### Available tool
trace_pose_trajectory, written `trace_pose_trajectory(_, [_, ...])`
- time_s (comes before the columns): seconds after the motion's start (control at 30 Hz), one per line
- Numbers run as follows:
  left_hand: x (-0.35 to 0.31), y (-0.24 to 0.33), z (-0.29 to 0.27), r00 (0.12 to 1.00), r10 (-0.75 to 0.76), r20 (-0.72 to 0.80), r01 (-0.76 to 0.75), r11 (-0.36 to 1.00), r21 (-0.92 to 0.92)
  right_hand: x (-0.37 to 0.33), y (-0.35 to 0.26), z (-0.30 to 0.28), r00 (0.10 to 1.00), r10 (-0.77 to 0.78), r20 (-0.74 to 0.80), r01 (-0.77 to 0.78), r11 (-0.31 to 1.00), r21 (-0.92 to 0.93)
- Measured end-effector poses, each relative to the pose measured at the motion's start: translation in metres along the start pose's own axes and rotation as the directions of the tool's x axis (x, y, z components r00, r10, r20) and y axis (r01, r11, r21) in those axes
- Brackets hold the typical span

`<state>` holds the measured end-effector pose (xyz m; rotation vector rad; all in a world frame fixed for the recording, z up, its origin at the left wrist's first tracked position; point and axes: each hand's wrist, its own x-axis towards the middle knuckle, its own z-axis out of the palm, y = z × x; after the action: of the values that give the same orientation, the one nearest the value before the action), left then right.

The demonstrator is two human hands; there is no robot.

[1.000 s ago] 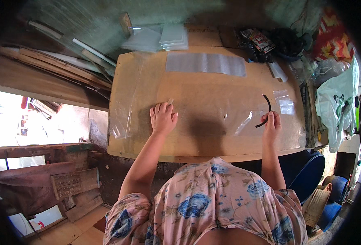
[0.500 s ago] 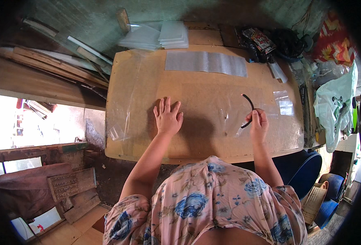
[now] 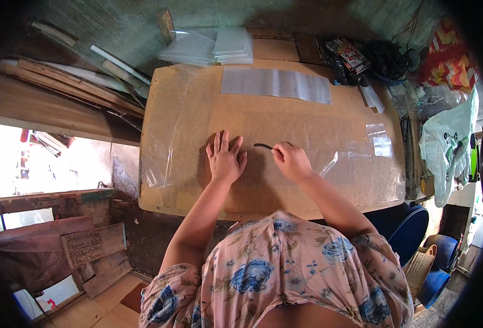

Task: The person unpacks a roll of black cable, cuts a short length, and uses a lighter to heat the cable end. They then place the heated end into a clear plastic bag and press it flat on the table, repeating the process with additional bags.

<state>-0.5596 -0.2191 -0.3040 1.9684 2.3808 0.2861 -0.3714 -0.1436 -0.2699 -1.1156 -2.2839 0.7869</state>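
My left hand [image 3: 226,162] lies flat on the brown tabletop [image 3: 189,109], its fingers spread and nothing in it. To its right, my right hand [image 3: 293,160] is closed around a thin, curved black strip [image 3: 261,145], whose free end points left toward my left hand. The rest of the strip is hidden inside my fist, and I cannot make out its exact kind. Under and beside my right hand, a sheet of clear plastic film [image 3: 329,131] lies on the board. A long translucent plastic strip [image 3: 277,86] is spread beyond both hands.
Stacked clear plastic sheets [image 3: 233,47] sit at the far edge. Dark bags and packets [image 3: 351,57] fill the far right corner. Small plastic pieces [image 3: 381,141] lie at the right. A pale green plastic bag [image 3: 446,145] hangs beyond the right edge; wooden planks [image 3: 72,87] stand left.
My right hand has moved left with the black strip, toward my left hand. The strip's free end now points left instead of away from me. My left hand has stayed in place.
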Motion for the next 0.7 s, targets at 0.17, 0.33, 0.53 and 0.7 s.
trace_pose_trajectory(0.17, [0.0,0.0,-0.001,1.0,-0.012,0.005,0.012,1.0,-0.004,0.01,-0.001,0.017,0.998,-0.064,0.012,0.065,0.996,-0.057])
trace_pose_trajectory(0.33, [-0.001,0.001,0.0,1.0,-0.028,-0.005,0.028,1.0,0.0,0.013,0.002,0.024,0.996,-0.089,0.027,0.091,0.992,-0.092])
trace_pose_trajectory(0.53, [-0.001,0.0,0.001,1.0,-0.031,0.005,0.031,0.999,0.011,0.014,0.002,0.027,0.996,-0.084,0.018,0.086,0.99,-0.112])
trace_pose_trajectory(0.7, [0.0,0.001,-0.001,0.999,-0.03,0.015,0.03,1.0,0.007,0.015,0.0,0.028,0.996,-0.086,0.024,0.089,0.987,-0.133])
